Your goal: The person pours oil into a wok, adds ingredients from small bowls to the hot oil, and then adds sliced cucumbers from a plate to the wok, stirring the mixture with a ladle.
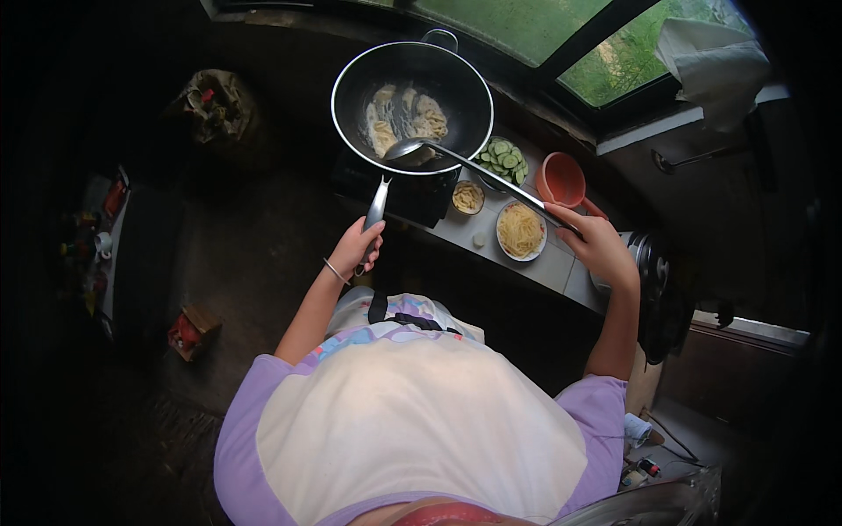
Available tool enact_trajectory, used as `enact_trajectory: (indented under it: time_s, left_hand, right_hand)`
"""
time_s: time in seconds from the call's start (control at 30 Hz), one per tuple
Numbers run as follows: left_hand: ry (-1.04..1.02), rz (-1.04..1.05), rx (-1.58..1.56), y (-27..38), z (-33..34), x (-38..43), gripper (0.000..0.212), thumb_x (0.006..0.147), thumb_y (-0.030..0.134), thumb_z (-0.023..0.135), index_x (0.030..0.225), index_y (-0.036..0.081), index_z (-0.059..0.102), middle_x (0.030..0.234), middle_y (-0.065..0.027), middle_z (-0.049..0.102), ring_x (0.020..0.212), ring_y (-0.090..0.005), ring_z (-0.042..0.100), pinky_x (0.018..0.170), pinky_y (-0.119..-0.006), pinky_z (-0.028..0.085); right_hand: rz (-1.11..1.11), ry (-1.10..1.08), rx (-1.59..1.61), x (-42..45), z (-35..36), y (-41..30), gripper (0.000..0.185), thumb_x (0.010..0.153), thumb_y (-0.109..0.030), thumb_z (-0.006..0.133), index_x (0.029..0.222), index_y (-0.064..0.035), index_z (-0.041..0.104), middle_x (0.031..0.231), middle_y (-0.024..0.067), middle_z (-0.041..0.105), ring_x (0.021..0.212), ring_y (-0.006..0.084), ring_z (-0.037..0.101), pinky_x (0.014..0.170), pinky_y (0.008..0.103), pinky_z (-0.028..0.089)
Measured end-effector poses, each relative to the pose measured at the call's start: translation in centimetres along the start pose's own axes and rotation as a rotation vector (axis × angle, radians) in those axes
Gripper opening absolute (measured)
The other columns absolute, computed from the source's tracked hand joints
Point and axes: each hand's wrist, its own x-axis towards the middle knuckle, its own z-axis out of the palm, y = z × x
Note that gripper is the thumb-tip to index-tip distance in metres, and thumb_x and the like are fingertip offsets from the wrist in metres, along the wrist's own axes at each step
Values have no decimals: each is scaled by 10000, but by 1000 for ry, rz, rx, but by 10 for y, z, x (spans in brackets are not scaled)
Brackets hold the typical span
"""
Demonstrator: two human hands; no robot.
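My left hand (362,248) is closed around the metal handle of a dark wok (460,85) over a black cooktop (421,200). With my right hand (595,243) I hold the long handle of a metal ladle (408,148), whose bowl rests inside the wok at its near side. Pale pieces of food (431,118) and some liquid lie in the wok. Right of it are sliced cucumber (503,158) in a bowl, a small bowl of pale pieces (468,197) and a plate of pale yellow shreds (520,230).
A red plastic dipper (561,179) stands on the tiled counter (546,269), near a rice cooker (638,253) at the right. A window (513,26) lies behind the wok. An open sack (220,108) stands at the left, and a cardboard box (197,329) is on the floor.
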Motion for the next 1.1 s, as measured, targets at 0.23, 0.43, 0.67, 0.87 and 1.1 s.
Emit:
enact_trajectory:
  time_s: [0.23,0.43,0.67,0.87,1.1]
  left_hand:
    - [-3,5,10,4,2,-1,259,928,314,578,923,103,429,660,7,493,428,-61,460,325,-201,367]
    - [27,0,19,-1,1,0,324,941,311,550,1124,57,469,675,8,492,432,-47,453,323,-183,348]
    - [33,5,18,2,4,-2,256,927,319,577,933,104,438,658,11,494,424,-55,452,323,-195,359]
    - [21,22,11,2,4,-1,255,929,317,574,935,102,436,656,9,489,421,-52,442,323,-188,344]
    - [47,6,-7,2,5,-4,257,928,319,576,958,100,444,653,7,487,419,-54,438,319,-195,342]
  right_hand:
    - [183,119,217,42,39,23,414,929,-191,560,1329,-99,510,873,146,658,761,204,630,732,319,468]
    - [374,-27,808,16,57,37,457,941,-183,534,1379,-88,445,640,2,526,468,71,438,436,222,351]
    - [247,118,703,24,76,42,439,940,-199,540,1361,-99,467,663,-1,507,553,71,453,508,233,365]
    - [221,120,530,59,94,48,448,934,-221,545,1361,-111,464,737,49,537,672,130,507,649,278,424]
    - [261,-46,713,11,47,21,445,937,-205,545,1362,-91,478,659,-32,454,558,52,414,503,221,323]
